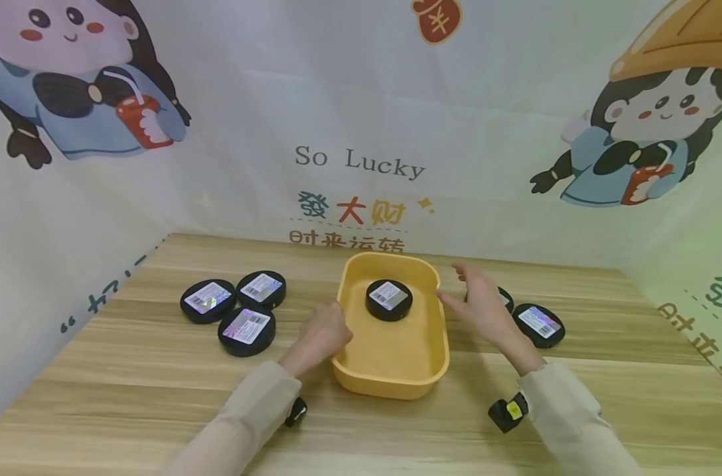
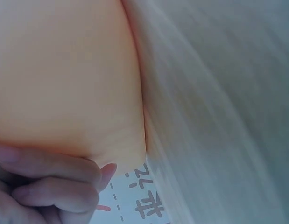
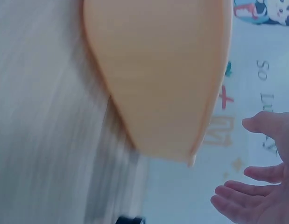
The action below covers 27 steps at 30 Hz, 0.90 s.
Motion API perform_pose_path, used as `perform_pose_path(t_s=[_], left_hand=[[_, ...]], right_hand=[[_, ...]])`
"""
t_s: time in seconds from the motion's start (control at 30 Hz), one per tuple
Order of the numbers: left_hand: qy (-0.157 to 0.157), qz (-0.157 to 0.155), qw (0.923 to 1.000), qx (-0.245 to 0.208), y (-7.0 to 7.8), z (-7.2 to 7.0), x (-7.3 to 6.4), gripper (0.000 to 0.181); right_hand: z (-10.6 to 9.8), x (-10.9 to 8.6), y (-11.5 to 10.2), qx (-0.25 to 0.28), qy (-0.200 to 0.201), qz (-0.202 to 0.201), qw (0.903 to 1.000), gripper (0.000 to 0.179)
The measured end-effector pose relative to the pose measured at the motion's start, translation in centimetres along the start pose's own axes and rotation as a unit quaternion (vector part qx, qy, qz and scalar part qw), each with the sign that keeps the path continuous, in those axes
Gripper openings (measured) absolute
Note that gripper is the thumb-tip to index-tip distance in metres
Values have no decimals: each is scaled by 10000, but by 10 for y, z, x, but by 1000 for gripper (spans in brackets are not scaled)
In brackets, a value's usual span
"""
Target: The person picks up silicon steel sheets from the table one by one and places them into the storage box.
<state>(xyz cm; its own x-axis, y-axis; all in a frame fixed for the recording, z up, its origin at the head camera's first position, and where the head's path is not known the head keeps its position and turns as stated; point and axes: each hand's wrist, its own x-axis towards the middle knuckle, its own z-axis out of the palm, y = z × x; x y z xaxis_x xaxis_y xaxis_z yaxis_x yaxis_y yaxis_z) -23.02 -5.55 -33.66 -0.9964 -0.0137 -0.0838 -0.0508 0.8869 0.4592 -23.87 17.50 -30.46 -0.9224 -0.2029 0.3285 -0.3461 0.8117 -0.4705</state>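
Note:
A yellow plastic basin (image 1: 397,357) stands on the table, with one round black puck (image 1: 389,299) bearing a white label lying inside it. My left hand (image 1: 325,330) grips the basin's left rim with curled fingers; the left wrist view shows those fingers (image 2: 55,191) against the basin wall (image 2: 65,84). Beside the right rim my right hand (image 1: 482,307) is held with spread fingers and nothing in it. In the right wrist view, that hand (image 3: 263,182) stands apart from the basin (image 3: 158,70). Behind it in the head view, another puck (image 1: 506,299) is partly hidden.
Three more labelled pucks, one at the back (image 1: 261,289), one at the far left (image 1: 208,301) and one in front (image 1: 246,330), sit left of the basin. Another puck (image 1: 538,325) lies right of my right hand. A printed curtain (image 1: 361,99) encloses the wooden table (image 1: 129,396).

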Motion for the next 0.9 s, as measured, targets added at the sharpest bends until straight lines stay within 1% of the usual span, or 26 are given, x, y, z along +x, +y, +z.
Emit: perform_pose_path(t_s=[0.13, 0.2, 0.33, 0.5, 0.73, 0.9], left_hand=[[-51, -63, 10000, -9, 0, 0, 1, 14], [-60, -84, 9999, 2, 0, 0, 2, 15], [-50, -46, 10000, 8, 1, 0, 0, 17], [-44, 9, 10000, -8, 1, 0, 0, 16], [-98, -15, 10000, 6, 1, -1, -1, 21], [-88, -12, 9999, 76, 2, -1, -1, 23]], right_hand=[[-5, -7, 15, -38, -4, 137, 9999, 55], [-5, -11, 23, -81, 27, 133, 9999, 55], [-8, -19, 38, -192, 55, 208, 9996, 54], [-17, -29, 52, -319, 9, 466, 9984, 53], [-25, -38, 72, -449, 179, 614, 9969, 52], [-30, -42, 84, -357, 32, 787, 9963, 56]])
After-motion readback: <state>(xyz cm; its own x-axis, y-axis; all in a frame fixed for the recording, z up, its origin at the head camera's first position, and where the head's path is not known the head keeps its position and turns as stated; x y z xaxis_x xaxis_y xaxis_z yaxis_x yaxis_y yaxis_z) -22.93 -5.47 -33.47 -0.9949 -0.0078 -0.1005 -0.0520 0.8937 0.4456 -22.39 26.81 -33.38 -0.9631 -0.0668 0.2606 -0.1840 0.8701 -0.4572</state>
